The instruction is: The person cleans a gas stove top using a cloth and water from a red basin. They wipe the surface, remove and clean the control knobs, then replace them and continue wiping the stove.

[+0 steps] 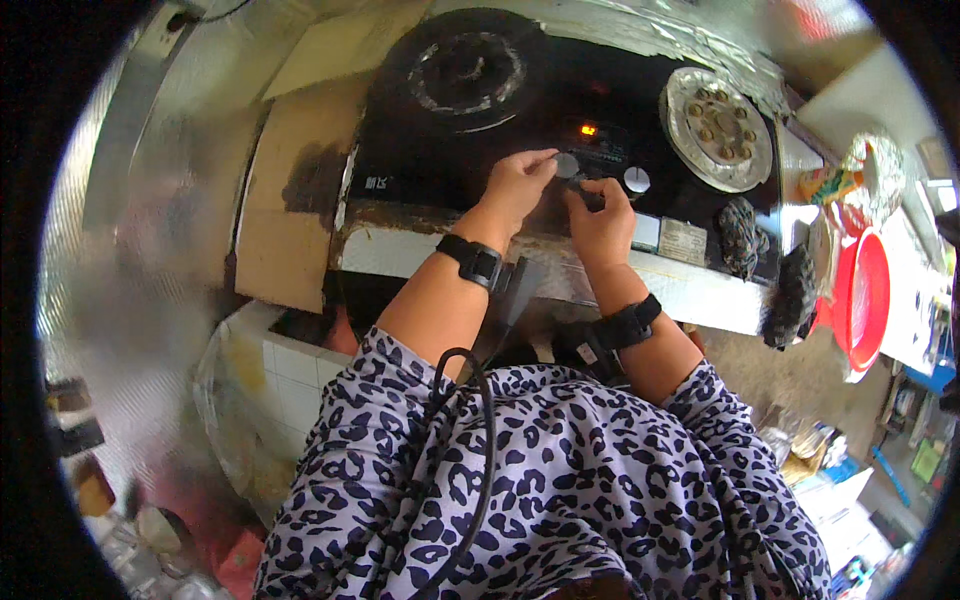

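Note:
Both my hands are over the front middle of a black gas cooktop. My left hand pinches the left edge of a round grey knob or disc between thumb and fingertips. Close beside it, my right hand has its thumb and fingers closed on a small dark object, mostly hidden by the fingers. A silver control knob sits just right of my right hand. Behind the hands glows an orange indicator. I wear a black strap on each wrist.
A round metal burner plate lies at the right, a dark burner at the back left. Dark scouring pads or cloths rest at the front right, near a red plastic basin. Cardboard stands at the left.

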